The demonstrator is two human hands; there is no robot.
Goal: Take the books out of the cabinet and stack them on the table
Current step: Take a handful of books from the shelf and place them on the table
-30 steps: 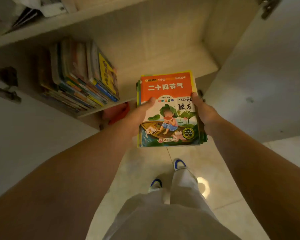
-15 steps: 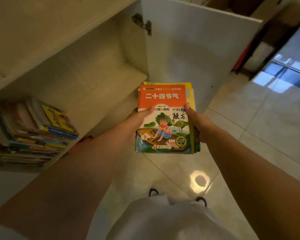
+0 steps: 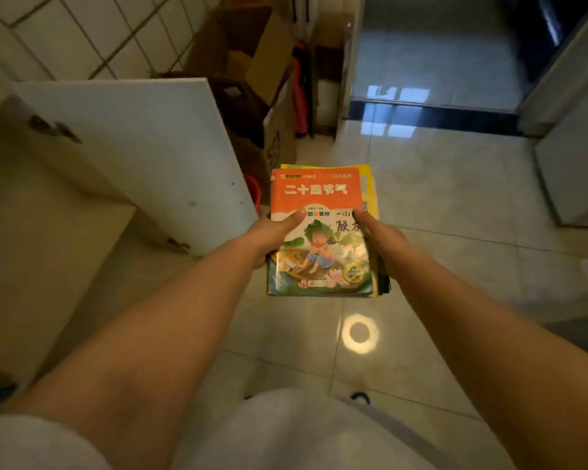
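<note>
A small stack of books (image 3: 321, 232) is out of the cabinet and held in both hands above the tiled floor (image 3: 438, 205), so the taking-out is done for this batch and the stacking is not: no table shows anywhere in the view, and the carry to it appears to be the step in hand. A blurred sliver of colour at the lower left edge may be more books, though it is too indistinct to say, so how many remain cannot be judged. The white cabinet door (image 3: 140, 157) stands open just left of the stack. Both forearms reach forward and inward, meeting at the stack about midway up its sides. The left hand (image 3: 269, 237) grips the left edge, thumb laid across the orange cover (the other fingers are hidden beneath). The right hand (image 3: 379, 239) grips the right edge the same way, thumb on top. The stack lies roughly flat, cover up, its lower yellow books jutting out past the far and right edges of the top one. Cardboard boxes (image 3: 252, 62) stand beyond the door.
</note>
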